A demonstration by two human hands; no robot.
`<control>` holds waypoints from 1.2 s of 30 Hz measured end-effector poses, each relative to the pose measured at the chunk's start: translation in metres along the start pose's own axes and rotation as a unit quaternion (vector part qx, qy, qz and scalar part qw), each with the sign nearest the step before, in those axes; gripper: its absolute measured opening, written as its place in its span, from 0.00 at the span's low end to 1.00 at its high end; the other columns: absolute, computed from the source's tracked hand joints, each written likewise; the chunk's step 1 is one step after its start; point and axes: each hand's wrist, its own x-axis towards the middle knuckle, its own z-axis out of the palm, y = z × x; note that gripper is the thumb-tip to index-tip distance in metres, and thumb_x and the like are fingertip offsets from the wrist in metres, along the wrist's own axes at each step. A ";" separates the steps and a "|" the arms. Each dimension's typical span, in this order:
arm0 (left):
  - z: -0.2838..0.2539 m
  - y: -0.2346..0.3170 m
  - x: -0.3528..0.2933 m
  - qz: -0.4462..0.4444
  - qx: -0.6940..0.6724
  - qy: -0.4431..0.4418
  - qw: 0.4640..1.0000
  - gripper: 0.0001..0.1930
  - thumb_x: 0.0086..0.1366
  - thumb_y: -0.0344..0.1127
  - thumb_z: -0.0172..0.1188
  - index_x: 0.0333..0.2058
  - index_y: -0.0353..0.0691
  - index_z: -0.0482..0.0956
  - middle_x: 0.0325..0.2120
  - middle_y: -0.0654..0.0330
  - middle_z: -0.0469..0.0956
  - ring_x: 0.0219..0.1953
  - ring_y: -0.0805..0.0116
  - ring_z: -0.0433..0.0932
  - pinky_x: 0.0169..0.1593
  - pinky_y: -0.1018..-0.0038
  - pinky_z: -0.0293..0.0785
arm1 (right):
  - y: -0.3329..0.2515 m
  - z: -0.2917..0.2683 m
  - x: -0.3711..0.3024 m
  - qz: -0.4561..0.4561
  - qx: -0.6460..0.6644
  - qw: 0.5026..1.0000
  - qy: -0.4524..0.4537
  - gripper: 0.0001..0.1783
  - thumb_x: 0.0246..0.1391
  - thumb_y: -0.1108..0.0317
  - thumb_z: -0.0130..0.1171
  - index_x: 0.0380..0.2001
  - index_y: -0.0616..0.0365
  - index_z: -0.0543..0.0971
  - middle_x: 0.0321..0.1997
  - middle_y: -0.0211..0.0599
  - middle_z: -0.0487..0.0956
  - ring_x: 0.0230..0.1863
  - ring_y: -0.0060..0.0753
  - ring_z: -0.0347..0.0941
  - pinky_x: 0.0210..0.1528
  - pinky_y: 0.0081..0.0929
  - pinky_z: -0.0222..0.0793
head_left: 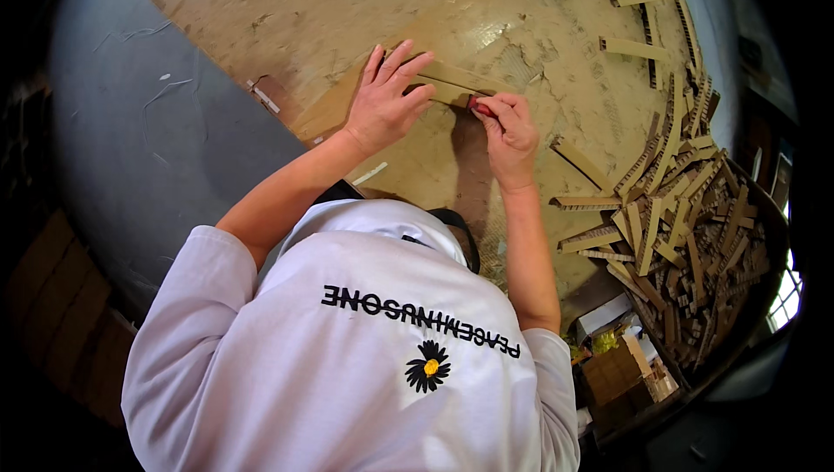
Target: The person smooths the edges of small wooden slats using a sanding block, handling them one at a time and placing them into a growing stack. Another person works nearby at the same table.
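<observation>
My left hand (384, 105) lies open with its fingers spread, pressing on a narrow cardboard strip (449, 92) on the worn brown tabletop. In a pinch grip, my right hand (511, 135) is closed on a small red tool (479, 107). The tool sits at the near edge of the strip, towards its right end. Its tip is hidden, so I cannot tell its exact kind. A second strip edge runs alongside the first, with a dark gap between them.
Many cut cardboard strips (650, 211) lie heaped on the right, spilling into a dark bin (756, 298). Loose strips (632, 48) are scattered at the far right. A grey surface (174, 116) borders the brown board (261, 3) on the left. A small box (612, 372) stands at the lower right.
</observation>
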 end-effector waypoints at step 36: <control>-0.041 -0.047 0.061 0.110 -0.001 -0.158 0.981 0.34 0.56 0.37 0.74 0.63 0.44 0.75 0.57 0.50 0.76 0.59 0.44 0.74 0.60 0.49 0.70 | -0.046 -0.027 0.017 0.039 0.056 0.996 0.054 0.06 0.54 0.75 0.71 0.36 0.55 0.87 0.37 0.37 0.81 0.37 0.40 0.80 0.39 0.33 0.76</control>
